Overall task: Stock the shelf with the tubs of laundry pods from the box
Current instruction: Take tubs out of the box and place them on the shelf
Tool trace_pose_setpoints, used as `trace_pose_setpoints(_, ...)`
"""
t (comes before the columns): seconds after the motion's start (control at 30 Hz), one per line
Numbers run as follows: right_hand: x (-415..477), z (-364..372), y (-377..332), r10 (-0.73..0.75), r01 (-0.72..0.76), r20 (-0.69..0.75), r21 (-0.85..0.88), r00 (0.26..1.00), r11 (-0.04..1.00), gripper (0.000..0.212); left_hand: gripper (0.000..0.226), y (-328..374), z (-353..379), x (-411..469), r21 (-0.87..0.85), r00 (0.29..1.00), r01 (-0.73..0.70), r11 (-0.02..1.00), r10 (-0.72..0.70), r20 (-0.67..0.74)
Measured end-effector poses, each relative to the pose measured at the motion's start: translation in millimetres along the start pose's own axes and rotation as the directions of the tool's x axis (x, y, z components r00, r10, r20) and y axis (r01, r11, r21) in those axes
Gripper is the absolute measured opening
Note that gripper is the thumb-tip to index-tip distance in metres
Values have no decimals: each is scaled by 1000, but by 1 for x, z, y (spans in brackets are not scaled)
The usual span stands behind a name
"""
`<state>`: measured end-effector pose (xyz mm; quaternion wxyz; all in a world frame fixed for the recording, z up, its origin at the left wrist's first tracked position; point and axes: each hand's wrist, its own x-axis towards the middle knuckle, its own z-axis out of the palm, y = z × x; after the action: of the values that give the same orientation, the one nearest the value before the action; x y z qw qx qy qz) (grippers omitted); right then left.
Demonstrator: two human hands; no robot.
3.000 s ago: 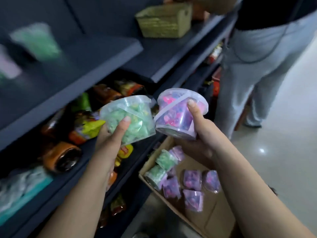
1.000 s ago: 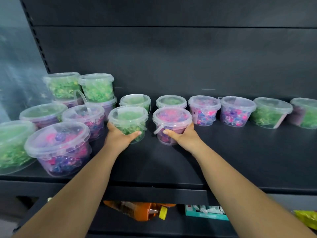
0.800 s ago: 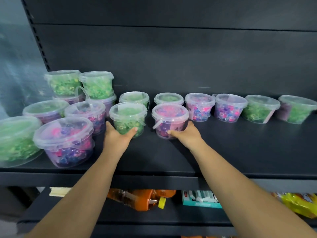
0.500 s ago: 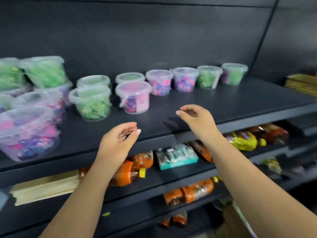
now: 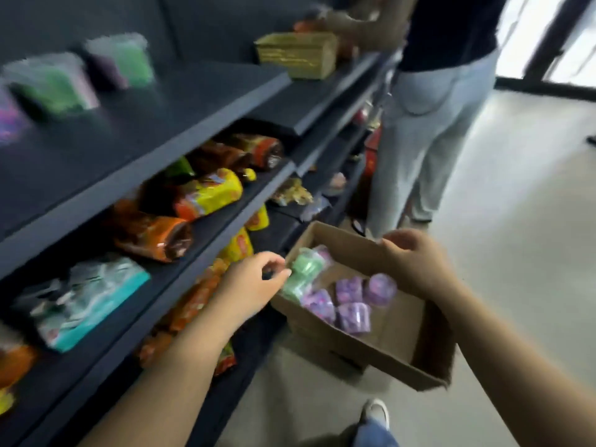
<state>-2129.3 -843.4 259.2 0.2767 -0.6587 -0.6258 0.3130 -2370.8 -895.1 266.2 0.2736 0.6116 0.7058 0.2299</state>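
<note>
Green tub and purple tubs lie in the cardboard box on the floor beside the shelf. Left hand reaches in with its fingers loosely curled at the green tub, contact unclear. Right hand hovers over the box, half-curled, gripping nothing

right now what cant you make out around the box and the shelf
Head view only:
- shelf tubs: motion blur hides lids and count.
- green tub in the box: the left hand overlaps it; touching or not is unclear.
- box's far corner: hidden under the right hand.
- purple tubs: labels too blurred.
- other person: cut off by the top edge.
</note>
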Motion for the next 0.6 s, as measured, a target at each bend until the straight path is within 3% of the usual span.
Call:
trace_pose_setpoints(0.13, 27, -25, 106, 218, -216, 40, -45, 975, 975, 24, 21, 19, 87, 46, 45, 984, 70, 996, -77, 158)
trace_pose_setpoints(0.3, 63, -23, 193, 430, -407, 178, -151, 885, 901, 39, 15, 29, 171, 94, 32, 937, 223, 974, -223, 268)
trace_pose_setpoints(0.43, 96, 3, 236, 522, -478, 253, -217, 814, 851, 46, 16, 13, 224, 133, 55, 888, 312, 948, -312, 337)
trace_pose_setpoints(0.6, 147, 54, 280, 555, -483, 326, -279, 766, 830, 47, 25, -27, 283, 182, 137, 833, 326, 935, -353, 425)
